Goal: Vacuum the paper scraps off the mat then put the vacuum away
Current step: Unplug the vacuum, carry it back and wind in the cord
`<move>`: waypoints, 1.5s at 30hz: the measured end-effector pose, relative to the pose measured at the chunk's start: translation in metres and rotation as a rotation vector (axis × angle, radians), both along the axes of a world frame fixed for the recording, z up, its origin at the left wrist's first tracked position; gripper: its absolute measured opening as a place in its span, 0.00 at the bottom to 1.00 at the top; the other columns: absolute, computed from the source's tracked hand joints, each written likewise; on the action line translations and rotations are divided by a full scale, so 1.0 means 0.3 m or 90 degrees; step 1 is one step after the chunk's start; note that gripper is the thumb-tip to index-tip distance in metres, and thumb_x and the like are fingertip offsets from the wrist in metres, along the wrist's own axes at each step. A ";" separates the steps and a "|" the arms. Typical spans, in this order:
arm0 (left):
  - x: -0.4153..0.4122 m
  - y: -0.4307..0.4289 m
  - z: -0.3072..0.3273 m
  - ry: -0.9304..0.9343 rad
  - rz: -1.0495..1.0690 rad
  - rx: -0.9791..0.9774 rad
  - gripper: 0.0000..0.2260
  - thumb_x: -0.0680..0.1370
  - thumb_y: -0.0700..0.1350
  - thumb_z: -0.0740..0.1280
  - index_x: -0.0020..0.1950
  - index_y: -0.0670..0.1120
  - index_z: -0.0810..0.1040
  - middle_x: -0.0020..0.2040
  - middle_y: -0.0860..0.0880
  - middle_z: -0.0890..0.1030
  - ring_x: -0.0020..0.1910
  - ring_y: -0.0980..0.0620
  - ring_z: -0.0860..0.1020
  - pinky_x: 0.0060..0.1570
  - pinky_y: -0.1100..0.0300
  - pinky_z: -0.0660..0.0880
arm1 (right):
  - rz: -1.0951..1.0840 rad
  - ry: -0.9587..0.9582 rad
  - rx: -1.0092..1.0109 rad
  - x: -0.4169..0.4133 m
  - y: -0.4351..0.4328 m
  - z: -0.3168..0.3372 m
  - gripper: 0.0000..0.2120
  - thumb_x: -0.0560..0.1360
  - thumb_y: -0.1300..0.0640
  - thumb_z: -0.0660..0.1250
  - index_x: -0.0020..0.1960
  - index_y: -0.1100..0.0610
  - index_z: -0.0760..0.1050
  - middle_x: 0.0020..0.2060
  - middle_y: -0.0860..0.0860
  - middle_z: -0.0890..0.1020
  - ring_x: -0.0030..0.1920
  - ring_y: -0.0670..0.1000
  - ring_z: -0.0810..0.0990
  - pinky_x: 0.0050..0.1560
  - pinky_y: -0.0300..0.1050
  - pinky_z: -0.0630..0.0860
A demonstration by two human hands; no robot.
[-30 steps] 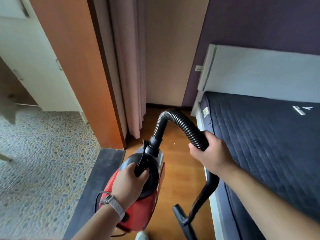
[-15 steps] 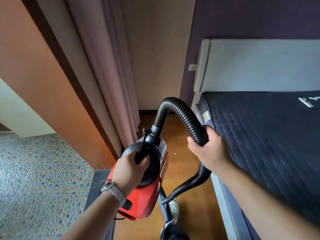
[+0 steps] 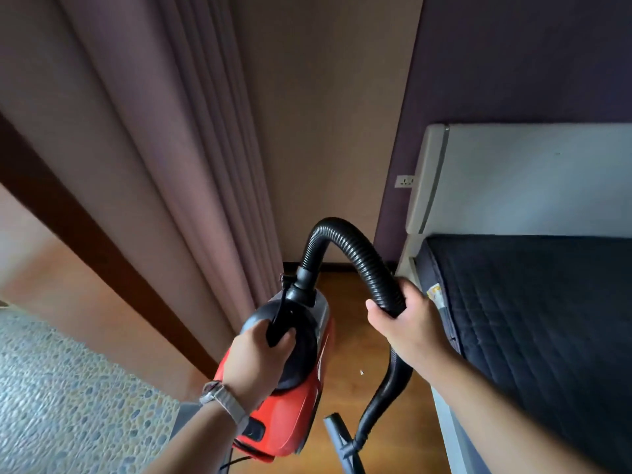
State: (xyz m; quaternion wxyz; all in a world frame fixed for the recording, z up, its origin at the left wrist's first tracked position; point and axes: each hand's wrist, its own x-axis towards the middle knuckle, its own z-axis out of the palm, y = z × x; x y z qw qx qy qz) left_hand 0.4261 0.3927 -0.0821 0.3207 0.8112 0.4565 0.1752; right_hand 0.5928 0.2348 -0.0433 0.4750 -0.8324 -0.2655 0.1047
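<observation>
Vacuum (image 3: 290,422) carried nearer curtain (image 3: 154,165) — left hand (image 3: 256,360) grips its handle (image 3: 282,302), right hand (image 3: 403,323) its hose (image 3: 342,241).

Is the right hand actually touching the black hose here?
Touching. The head view shows the right hand curled round the ribbed hose, with no gap visible. The left hand grips the vacuum.
</observation>
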 end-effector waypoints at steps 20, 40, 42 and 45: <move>0.890 0.670 -0.255 0.028 -0.199 -0.113 0.09 0.74 0.51 0.72 0.40 0.50 0.74 0.31 0.55 0.75 0.30 0.60 0.74 0.32 0.71 0.66 | -0.056 0.032 -0.211 0.850 0.504 -0.080 0.09 0.71 0.51 0.74 0.42 0.45 0.73 0.32 0.48 0.80 0.31 0.41 0.79 0.28 0.32 0.70; 1.356 0.643 -0.361 0.175 -0.087 -0.150 0.12 0.78 0.55 0.65 0.41 0.48 0.71 0.34 0.50 0.77 0.30 0.55 0.74 0.27 0.64 0.65 | 0.070 0.034 -0.156 1.415 0.595 -0.376 0.11 0.69 0.53 0.76 0.41 0.45 0.73 0.31 0.46 0.79 0.32 0.43 0.79 0.33 0.41 0.76; 1.407 0.631 -0.390 0.169 -0.049 -0.157 0.12 0.77 0.56 0.65 0.43 0.49 0.74 0.35 0.49 0.78 0.32 0.52 0.77 0.30 0.56 0.73 | 0.098 0.057 -0.161 1.494 0.605 -0.424 0.10 0.69 0.50 0.75 0.43 0.44 0.74 0.33 0.46 0.79 0.34 0.45 0.80 0.35 0.45 0.78; 1.475 0.616 -0.456 0.164 -0.015 -0.157 0.13 0.77 0.58 0.64 0.48 0.48 0.75 0.38 0.47 0.80 0.36 0.47 0.79 0.38 0.49 0.78 | 0.121 0.070 -0.145 1.590 0.637 -0.497 0.13 0.68 0.49 0.75 0.50 0.48 0.76 0.37 0.44 0.80 0.38 0.46 0.81 0.39 0.48 0.81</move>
